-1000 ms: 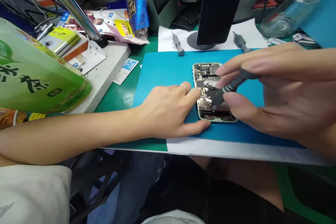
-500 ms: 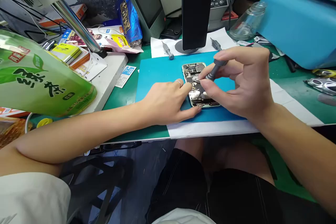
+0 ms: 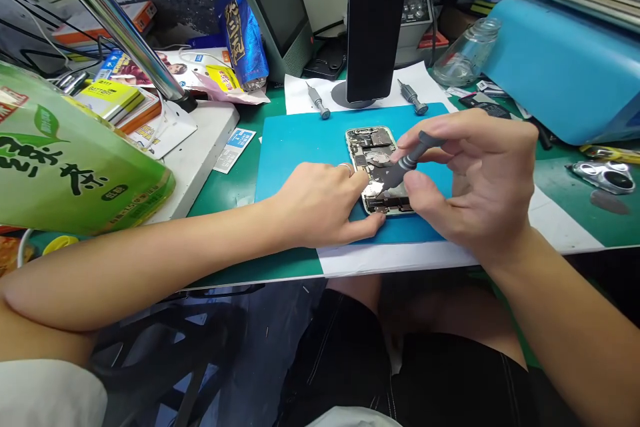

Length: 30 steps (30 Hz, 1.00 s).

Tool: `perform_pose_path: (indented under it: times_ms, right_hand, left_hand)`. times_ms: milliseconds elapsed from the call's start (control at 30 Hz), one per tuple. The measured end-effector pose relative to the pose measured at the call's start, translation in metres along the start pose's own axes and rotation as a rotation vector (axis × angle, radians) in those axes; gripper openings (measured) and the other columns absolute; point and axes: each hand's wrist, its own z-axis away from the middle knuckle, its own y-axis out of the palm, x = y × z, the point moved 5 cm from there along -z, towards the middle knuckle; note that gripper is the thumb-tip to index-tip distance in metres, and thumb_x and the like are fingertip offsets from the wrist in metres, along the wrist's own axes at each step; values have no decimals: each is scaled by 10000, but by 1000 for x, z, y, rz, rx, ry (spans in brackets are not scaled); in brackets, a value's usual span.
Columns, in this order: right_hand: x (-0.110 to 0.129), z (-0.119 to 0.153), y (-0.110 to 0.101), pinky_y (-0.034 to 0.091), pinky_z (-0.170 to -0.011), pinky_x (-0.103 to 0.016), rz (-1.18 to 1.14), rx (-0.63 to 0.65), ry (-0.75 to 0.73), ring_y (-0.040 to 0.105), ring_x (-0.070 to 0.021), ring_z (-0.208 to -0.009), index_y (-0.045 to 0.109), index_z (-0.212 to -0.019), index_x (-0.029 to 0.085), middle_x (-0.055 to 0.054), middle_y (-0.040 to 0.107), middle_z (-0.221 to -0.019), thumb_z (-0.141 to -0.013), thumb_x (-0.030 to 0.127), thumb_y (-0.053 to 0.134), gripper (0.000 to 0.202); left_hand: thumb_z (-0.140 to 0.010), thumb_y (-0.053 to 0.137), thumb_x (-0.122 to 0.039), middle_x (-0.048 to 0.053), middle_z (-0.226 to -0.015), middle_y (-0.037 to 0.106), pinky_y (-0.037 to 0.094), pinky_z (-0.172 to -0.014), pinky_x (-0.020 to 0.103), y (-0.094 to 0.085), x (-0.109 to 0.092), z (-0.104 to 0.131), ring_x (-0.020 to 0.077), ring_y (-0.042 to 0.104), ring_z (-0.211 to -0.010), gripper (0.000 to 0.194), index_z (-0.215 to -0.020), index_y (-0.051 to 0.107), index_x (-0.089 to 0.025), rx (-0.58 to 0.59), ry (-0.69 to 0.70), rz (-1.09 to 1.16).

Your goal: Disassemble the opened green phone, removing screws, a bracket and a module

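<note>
An opened smartphone (image 3: 373, 157) with bare inner parts lies face up on a blue mat (image 3: 295, 140). My left hand (image 3: 325, 203) rests at its left side, fingers on the edge and thumb at the bottom corner, holding it down. Above the phone's right half, my right hand (image 3: 480, 180) is closed round a small grey screwdriver (image 3: 416, 150), tilted with its lower end toward the inner parts. The fingers hide part of the phone's right edge. Whether the screwdriver's tip touches a screw I cannot tell.
Two more small screwdrivers, one left (image 3: 319, 101) and one right (image 3: 413, 99), lie behind the mat on white paper. Between them a dark phone (image 3: 377, 27) stands upright on a stand. A green tea bag (image 3: 100, 167) crowds the left; a glass jar (image 3: 465, 53) stands back right.
My right hand has shifted a little to the right with the screwdriver, and its thumb sits farther from the phone's middle. My left hand stays on the phone. The whole view has shifted slightly.
</note>
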Motion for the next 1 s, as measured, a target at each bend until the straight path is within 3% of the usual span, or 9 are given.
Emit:
perform_pose_path:
  times_ms: [133,233,333,667,800,1000]
  right_hand:
    - [1,-1,2,642,-759,-261,-8,-17,-35,664,-134,-979,558,-1360,265,-63,597,-1082,-781,77,706,626]
    - [1,-2,4,648,-770,-283,-8,-5,-15,664,-144,-993,557,-1390,260,-74,594,-1088,-797,65,638,629]
    - [1,-2,3,648,-774,-271,-12,9,-18,667,-141,-987,547,-1384,256,-68,579,-1093,-773,72,686,652]
    - [-1,0,2,632,-821,-185,-2,31,-95,674,-108,-1026,470,-1470,251,-73,497,-1246,-738,0,714,811]
    - [0,-2,2,635,-801,-210,-24,29,-64,674,-131,-1043,475,-1456,236,-77,505,-1219,-760,-13,633,755]
    - [-2,-2,0,627,-783,-216,-31,26,-20,671,-135,-1039,485,-1449,268,-81,514,-1223,-762,-2,687,765]
  left_hand:
    - [-995,452,-589,81,-891,725,237,-541,349,3,1,-1,276,721,-786,469,-1020,664,-172,2,-15,1]
    - [-990,451,-593,84,-885,724,237,-540,351,4,1,-2,282,727,-798,469,-1009,665,-176,1,-14,1]
    - [-987,452,-598,85,-883,725,241,-539,349,4,0,-2,286,732,-806,471,-1001,664,-178,-2,-12,-3]
    - [-996,461,-582,91,-877,723,205,-542,351,5,0,-1,291,725,-790,467,-999,676,-168,-6,-1,-4]
    - [-998,463,-581,91,-877,721,215,-546,347,4,0,-2,283,721,-786,468,-999,676,-164,2,1,-1]
    - [-1002,457,-591,93,-866,718,218,-535,352,4,0,-1,286,722,-780,475,-996,671,-167,0,-2,-4]
